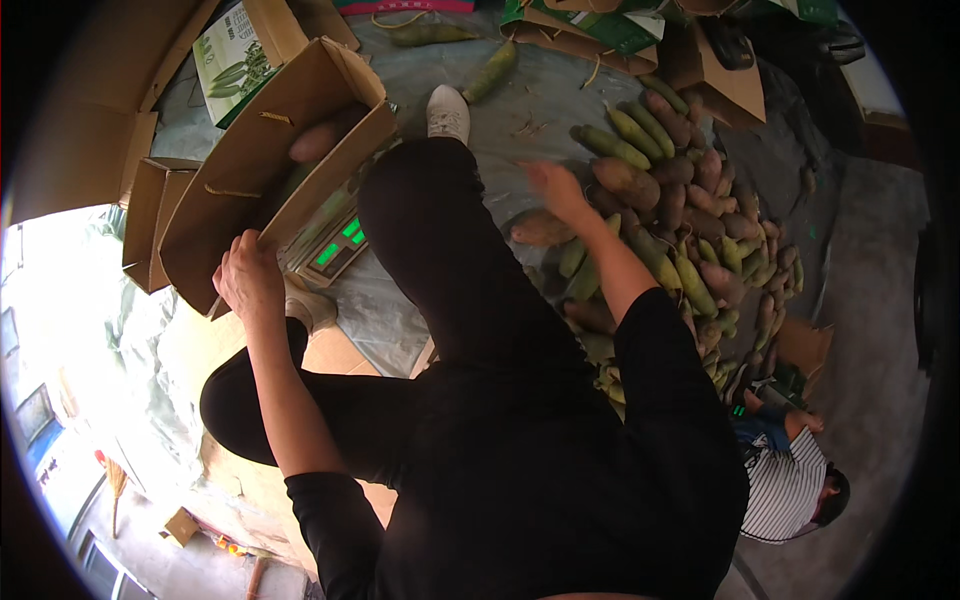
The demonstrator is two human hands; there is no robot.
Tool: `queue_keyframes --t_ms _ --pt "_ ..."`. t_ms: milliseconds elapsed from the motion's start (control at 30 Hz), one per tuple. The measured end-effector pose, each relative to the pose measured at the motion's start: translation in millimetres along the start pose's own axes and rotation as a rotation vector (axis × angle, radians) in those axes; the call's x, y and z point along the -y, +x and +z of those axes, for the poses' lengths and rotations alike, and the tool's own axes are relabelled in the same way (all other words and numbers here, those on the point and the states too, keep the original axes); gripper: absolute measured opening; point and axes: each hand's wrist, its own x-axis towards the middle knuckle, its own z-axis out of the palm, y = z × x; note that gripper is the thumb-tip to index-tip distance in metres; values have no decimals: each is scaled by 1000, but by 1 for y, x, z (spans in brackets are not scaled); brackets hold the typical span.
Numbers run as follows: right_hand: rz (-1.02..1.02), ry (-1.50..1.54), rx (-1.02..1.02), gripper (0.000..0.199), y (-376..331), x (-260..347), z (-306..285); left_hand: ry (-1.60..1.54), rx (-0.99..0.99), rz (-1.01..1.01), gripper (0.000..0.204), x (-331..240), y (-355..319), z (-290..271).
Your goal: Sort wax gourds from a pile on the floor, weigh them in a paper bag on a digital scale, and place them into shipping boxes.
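My left hand (249, 276) has its fingers closed over the near rim of an open cardboard box (330, 150). Inside the box lies a reddish radish (316, 141), and shadow hides much of the rest. The box appears to rest on a digital scale (336, 248) with a lit green display. My right hand (560, 193) is by the left edge of a large heap of green and reddish radishes (700, 230); motion smears its fingers. Just below that hand, a reddish radish (540, 228) lies at the heap's edge.
Two loose green radishes, one of them whole near my shoe (491, 72), lie on the grey sheet (400, 310). More cartons (232, 62) stand at the far left and far side. A person in a striped shirt (785, 490) is at the lower right. A broom (116, 480) stands at the lower left.
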Motion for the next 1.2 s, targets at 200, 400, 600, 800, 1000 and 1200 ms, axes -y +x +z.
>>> queue_keyframes --t_ms 200,400,600,800,1000,1200 --pt "182 -323 222 14 -70 -29 53 -74 130 16 28 11 4 -3" --pt "34 -514 244 21 -70 -18 69 -347 174 163 50 39 4 -38" --pt "-148 -658 459 31 -56 -18 80 -277 97 60 72 78 15 -58" --pt "-292 -899 563 25 -56 -1 86 -487 118 -108 92 118 12 -37" --pt "-331 -803 528 21 -85 -46 95 -527 82 -127 105 104 16 -40" --pt "-746 -1480 1039 33 -66 36 54 -496 86 -191 102 107 4 -42"
